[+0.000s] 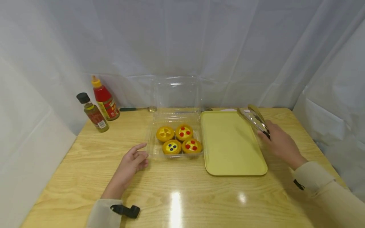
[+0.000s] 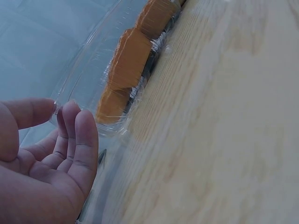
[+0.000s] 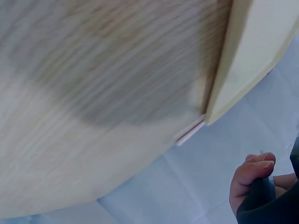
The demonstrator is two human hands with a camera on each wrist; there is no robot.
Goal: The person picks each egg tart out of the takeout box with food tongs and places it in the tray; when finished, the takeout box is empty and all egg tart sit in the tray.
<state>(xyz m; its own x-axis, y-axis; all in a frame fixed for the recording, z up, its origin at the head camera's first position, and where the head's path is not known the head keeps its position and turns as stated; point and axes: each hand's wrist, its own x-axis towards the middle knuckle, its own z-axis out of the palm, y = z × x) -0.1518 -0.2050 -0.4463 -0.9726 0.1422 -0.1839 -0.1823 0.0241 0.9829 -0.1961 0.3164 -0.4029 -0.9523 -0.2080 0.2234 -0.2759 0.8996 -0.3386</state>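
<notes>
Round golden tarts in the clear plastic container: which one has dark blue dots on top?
The front-left round golden tart. The front-right tart and back-right tart carry red dots; the back-left tart has yellow topping without dots.

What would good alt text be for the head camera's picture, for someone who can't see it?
A person's right hand holds tongs near a yellow tray, while the left hand touches an open clear box of four tarts. Two bottles and a spoon sit farther back on the wooden table, toward the left.
</notes>
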